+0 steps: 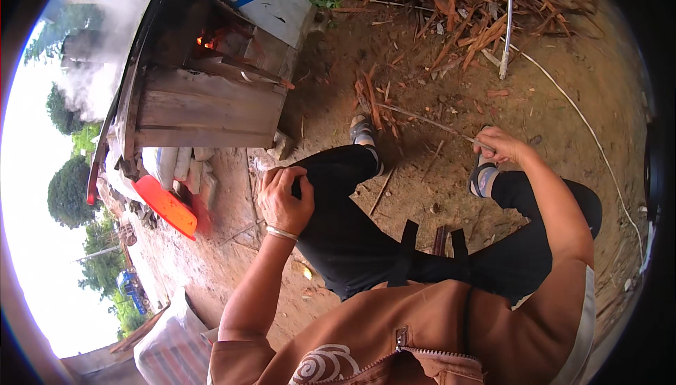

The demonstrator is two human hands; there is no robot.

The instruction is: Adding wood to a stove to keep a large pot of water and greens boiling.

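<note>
My right hand (498, 145) is closed round one end of a long thin stick (429, 119). The stick's other end reaches left to a small heap of reddish wood strips (367, 95) on the dirt by my left foot. My left hand (285, 196), a pale bracelet at its wrist, rests by my left knee with its fingers loosely bent and a gap between thumb and forefinger. Nothing shows in it. Ahead to the left, a fire (205, 42) glows in the dark mouth of a wood-sided stove (204, 107).
A big pile of split wood (486, 4) lies at the far right. In front of it a white pole (506, 26) stands, and a pale cord (563, 96) runs along the ground. Left of me are an orange-red panel (165, 205) and stacked blocks (184, 163). Smoke (105, 40) drifts at far left.
</note>
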